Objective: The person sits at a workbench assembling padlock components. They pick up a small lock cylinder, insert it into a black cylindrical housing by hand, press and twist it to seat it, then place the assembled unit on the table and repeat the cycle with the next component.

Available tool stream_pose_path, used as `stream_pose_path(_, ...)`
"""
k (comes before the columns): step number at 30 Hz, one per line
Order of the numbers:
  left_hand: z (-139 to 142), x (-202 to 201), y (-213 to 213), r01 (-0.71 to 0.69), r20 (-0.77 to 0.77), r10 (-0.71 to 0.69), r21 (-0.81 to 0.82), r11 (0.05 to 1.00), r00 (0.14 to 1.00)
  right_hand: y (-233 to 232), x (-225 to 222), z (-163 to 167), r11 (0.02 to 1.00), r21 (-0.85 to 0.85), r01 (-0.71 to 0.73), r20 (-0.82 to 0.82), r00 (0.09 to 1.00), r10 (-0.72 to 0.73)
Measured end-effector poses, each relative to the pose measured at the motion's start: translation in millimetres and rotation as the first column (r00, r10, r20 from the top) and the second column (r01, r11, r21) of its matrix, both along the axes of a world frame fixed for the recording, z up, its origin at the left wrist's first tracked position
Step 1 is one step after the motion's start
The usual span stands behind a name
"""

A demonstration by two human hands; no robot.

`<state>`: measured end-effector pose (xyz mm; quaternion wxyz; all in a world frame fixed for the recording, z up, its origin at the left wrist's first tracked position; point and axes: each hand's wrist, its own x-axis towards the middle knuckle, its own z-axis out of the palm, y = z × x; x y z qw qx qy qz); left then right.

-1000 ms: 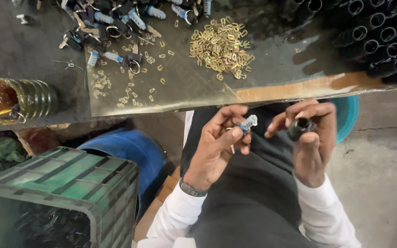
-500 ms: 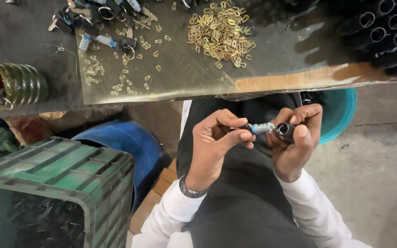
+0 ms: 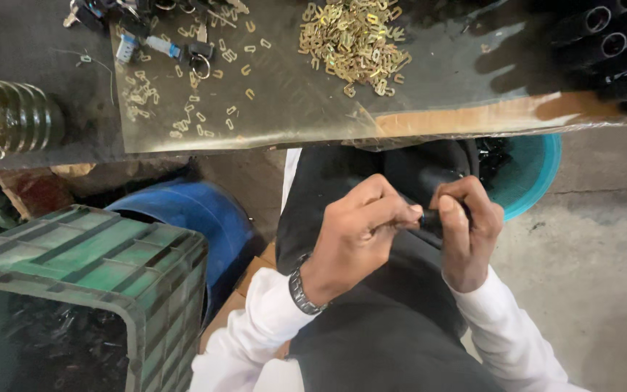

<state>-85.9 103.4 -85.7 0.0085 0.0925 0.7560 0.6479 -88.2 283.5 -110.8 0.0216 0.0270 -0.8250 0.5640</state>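
Both hands had drawn together since the earlier frame, hiding the pale piece. From the head view, the left hand (image 3: 357,232) pinched its fingers against a small black part (image 3: 432,221) that the right hand (image 3: 466,236) gripped above the lap. A green crate (image 3: 88,268) held dark pieces, hard to make out. A teal tub (image 3: 535,181) sat half hidden under the bench (image 3: 30,43), where brass clips (image 3: 353,40) lay heaped.

The small black part (image 3: 432,221) is almost wholly hidden between the fingers of the left hand (image 3: 357,232) and right hand (image 3: 466,232), while the green crate (image 3: 110,268), black tubes (image 3: 618,43) and ribbed glass jar (image 3: 16,116) are cut off by the picture's edges.
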Motion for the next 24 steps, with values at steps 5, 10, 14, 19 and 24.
stream_pose_path(5,-10,-8,0,0.199,-0.379,-0.317,-0.319,0.927,0.869,17,-11,4,0.841,-0.424,0.336,0.750,0.651,0.119)
stream_pose_path(10,8,-28,-7,0.186,-0.330,-0.253,-0.221,0.957,0.910,50,1,-11,0.977,0.139,-0.161,-0.110,0.978,0.177)
stream_pose_path(14,27,-51,-58,-0.202,-0.403,0.056,-0.327,0.923,0.913,85,14,-31,0.896,-0.040,0.442,0.252,0.872,-0.419)
stream_pose_path(19,19,-103,-134,-0.549,-0.527,0.230,-0.596,0.587,0.818,123,2,-60,0.854,0.495,0.160,-0.107,0.987,-0.123)
stream_pose_path(24,6,-151,-157,-0.644,-0.652,0.135,-0.657,0.392,0.746,101,7,-61,0.937,0.231,0.261,-0.123,0.963,-0.238)
